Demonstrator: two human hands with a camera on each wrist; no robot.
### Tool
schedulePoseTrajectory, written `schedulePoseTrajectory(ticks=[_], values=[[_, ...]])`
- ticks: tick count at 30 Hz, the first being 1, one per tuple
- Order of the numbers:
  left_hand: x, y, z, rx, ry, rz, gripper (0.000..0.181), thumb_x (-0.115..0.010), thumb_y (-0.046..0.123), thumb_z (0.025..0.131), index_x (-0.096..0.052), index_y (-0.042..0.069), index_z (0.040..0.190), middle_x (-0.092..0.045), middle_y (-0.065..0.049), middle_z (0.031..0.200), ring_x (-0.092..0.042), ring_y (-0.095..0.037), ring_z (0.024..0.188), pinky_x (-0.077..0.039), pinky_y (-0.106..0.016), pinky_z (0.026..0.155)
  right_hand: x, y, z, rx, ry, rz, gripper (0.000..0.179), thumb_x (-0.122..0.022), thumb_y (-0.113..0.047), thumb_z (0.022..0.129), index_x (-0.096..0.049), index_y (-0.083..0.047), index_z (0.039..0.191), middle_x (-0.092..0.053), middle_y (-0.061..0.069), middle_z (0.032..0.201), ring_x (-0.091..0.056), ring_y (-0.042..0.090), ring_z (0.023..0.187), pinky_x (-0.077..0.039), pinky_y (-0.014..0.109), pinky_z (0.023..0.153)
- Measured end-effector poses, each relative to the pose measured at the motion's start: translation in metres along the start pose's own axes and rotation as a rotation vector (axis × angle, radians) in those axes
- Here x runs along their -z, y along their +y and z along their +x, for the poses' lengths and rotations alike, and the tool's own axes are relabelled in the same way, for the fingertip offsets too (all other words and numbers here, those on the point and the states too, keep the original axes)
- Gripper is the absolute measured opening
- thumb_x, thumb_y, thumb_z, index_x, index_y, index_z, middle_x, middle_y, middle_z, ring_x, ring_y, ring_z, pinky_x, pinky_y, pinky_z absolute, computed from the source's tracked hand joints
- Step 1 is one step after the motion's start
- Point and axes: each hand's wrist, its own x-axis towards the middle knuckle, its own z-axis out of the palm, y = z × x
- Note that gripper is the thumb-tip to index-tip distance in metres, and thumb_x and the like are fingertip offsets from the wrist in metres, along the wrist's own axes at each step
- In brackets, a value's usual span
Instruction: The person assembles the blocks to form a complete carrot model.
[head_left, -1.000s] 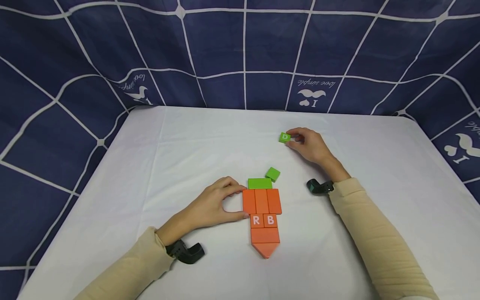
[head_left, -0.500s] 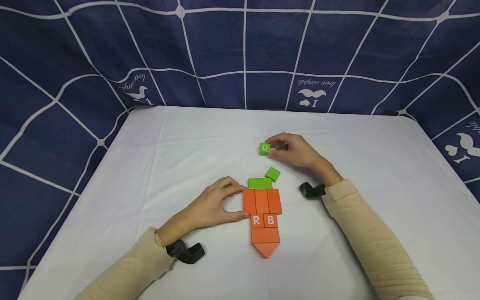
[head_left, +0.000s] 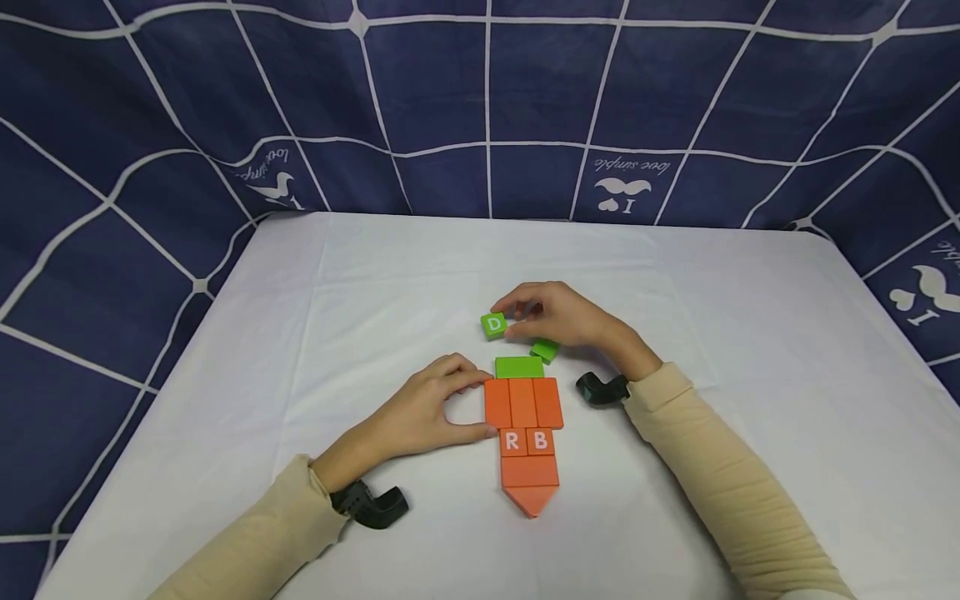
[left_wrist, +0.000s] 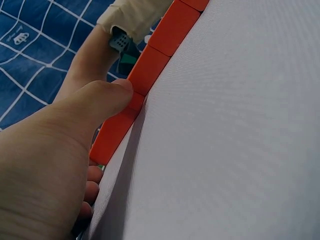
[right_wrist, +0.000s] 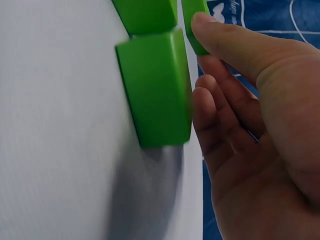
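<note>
Between thumb and fingertips, my right hand (head_left: 562,315) pinches a small green block marked D (head_left: 494,325), beyond the row of blocks. Below that hand a second small green block (head_left: 545,351) lies turned at an angle, partly covered in the head view. It is close to the corner of a green rectangular block (head_left: 519,367), which lies against three orange blocks (head_left: 523,403). My left hand (head_left: 420,412) holds the leftmost orange block by its two ends; in the left wrist view the thumb (left_wrist: 117,95) rests at a seam between orange pieces.
Orange R (head_left: 513,442) and B (head_left: 540,441) blocks, an orange rectangle (head_left: 530,472) and a triangular block (head_left: 532,500) continue the figure toward me. All lie on a white cloth (head_left: 375,300). A navy gridded cloth (head_left: 435,100) hangs behind.
My right hand has carried the D block leftward and nearer to me, passing over the angled green block. My left hand and the orange blocks have stayed in place.
</note>
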Motion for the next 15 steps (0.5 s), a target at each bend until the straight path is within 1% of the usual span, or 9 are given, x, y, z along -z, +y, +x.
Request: schedulePoseTrajectory(ticks=[4,10,15], values=[[-0.0001,-0.0001,0.0001,0.006,-0.005,-0.001,0.059,-0.086,0.047,0.082,-0.07,0.017,0.13,-0.057,0.01,0.118,-0.053,-0.007,0.106,-0.051,-0.034,0.093,-0.0026,-0.0026,0.0014,0.019,-0.047,0.005,0.036,-0.082,-0.016,0.09,-0.075,-0.014,0.125,-0.072,0.0,0.118,-0.063,0.017,0.101,-0.053,0.034,0.089],[0.0,-0.0002,-0.0005,0.005,-0.006,-0.006,0.059,-0.085,0.047,0.082,-0.07,0.018,0.131,-0.058,0.011,0.118,-0.054,-0.006,0.106,-0.05,-0.033,0.093,-0.0067,-0.0042,0.0023,0.053,-0.114,-0.015,0.035,-0.083,-0.016,0.089,-0.076,-0.016,0.123,-0.073,-0.002,0.113,-0.059,0.017,0.093,-0.049,0.03,0.081],[0.0001,-0.0001,-0.0007,0.008,-0.009,-0.01,0.058,-0.085,0.048,0.082,-0.07,0.018,0.13,-0.057,0.011,0.119,-0.053,-0.006,0.106,-0.05,-0.033,0.093,-0.0068,-0.0043,0.0015,0.065,-0.164,-0.019,0.035,-0.081,-0.015,0.091,-0.076,-0.017,0.125,-0.072,-0.003,0.118,-0.058,0.016,0.094,-0.049,0.029,0.083]])
